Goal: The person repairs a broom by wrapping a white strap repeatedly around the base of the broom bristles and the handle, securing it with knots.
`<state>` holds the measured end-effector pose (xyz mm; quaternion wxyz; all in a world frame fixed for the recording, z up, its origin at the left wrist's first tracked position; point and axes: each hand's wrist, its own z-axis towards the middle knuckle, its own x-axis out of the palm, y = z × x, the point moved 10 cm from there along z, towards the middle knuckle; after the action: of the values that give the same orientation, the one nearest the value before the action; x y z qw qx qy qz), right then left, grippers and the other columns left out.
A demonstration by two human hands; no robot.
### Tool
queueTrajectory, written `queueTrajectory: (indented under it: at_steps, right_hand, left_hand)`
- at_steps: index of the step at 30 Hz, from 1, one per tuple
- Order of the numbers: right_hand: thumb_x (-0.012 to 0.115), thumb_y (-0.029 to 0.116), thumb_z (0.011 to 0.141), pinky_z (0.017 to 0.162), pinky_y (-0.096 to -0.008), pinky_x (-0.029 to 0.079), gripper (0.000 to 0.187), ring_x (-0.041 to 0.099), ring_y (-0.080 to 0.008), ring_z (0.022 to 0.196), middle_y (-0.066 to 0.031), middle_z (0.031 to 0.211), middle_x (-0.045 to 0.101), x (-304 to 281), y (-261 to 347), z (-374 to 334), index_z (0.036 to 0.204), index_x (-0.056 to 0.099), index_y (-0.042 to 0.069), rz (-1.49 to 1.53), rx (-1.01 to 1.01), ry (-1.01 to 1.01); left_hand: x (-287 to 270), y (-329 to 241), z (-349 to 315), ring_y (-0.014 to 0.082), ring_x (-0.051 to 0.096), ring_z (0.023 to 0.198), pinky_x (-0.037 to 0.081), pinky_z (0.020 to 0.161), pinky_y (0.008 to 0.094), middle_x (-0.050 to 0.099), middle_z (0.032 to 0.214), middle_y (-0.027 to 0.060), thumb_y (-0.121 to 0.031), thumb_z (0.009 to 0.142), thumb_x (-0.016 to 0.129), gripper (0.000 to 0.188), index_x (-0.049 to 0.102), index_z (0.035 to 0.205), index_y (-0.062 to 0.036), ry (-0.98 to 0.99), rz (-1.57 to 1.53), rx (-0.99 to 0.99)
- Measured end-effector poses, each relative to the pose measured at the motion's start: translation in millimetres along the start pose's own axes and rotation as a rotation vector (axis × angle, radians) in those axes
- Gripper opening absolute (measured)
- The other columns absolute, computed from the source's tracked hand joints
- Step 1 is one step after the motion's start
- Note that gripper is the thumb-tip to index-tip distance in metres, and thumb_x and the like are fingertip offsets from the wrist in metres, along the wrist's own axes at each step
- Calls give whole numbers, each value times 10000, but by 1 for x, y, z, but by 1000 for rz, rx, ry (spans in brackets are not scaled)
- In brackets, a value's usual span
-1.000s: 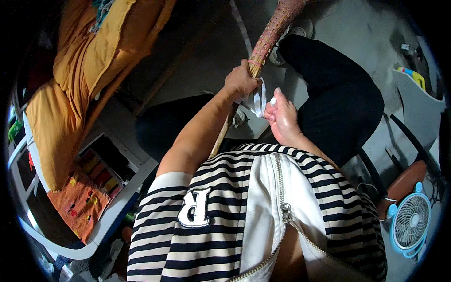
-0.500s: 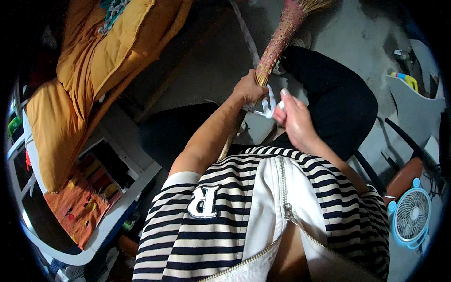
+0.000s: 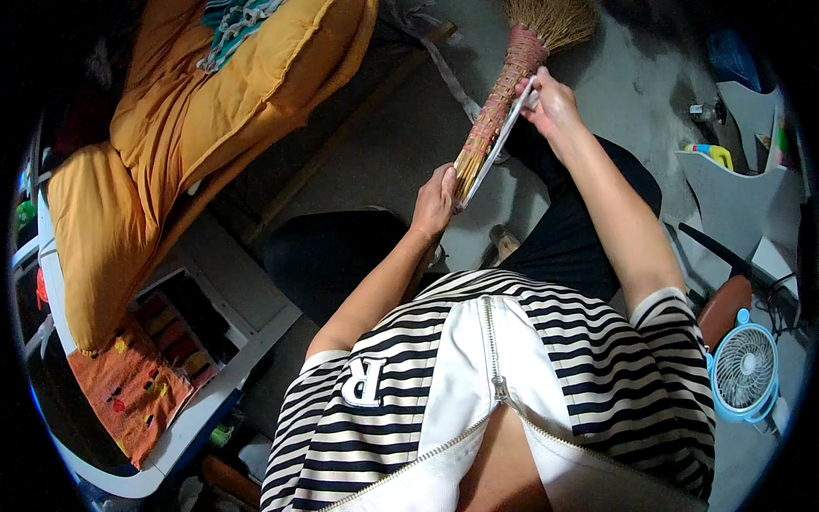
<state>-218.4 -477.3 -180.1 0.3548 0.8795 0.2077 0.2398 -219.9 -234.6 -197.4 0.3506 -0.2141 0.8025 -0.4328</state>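
Observation:
A straw broom slants away from me, its bristles spread at the far end and its neck bound in pinkish woven wrapping. My left hand is closed round the bare straw near the handle end. Farther up, beside the wrapped part, my right hand grips a white cloth strip. That strip runs taut along the broom's right side, down to my left hand. Another pale length of strip trails on the floor left of the broom. What lies under my left fingers is hidden.
A mustard-yellow quilt drapes over a white-framed piece of furniture at left, with an orange patterned cloth. At right stand a small blue fan, a brown seat and a grey-white panel with a yellow bottle.
My right hand has moved up and away along the broom, stretching the strip that hung loosely before. My left hand still holds the broom, now slightly nearer me.

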Motion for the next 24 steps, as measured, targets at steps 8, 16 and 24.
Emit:
queueTrajectory:
  at_steps: [8,16,24]
  right_hand:
    - [485,352,868,585,-285,459,368,569,-157,613,-84,722,588,161,-30,19,842,551,-10,-353,-228,342]
    - [433,544,831,579,-386,433,531,547,-283,614,-135,624,523,205,-5,-63,697,572,49,-1923,-929,974]
    - [551,334,835,455,-258,313,332,371,-105,492,13,554,392,89,83,-14,637,505,72,-1990,-276,860]
  left_hand:
    - [7,-14,8,306,523,1043,386,876,347,549,1099,218,-324,893,415,456,470,1188,20,41,23,65]
    - [8,84,11,172,552,758,447,694,295,587,841,86,-240,897,413,317,578,981,17,-62,-758,-449]
    - [20,98,16,184,518,730,445,703,322,539,744,70,-175,906,393,227,537,791,-42,-134,-1459,-481]
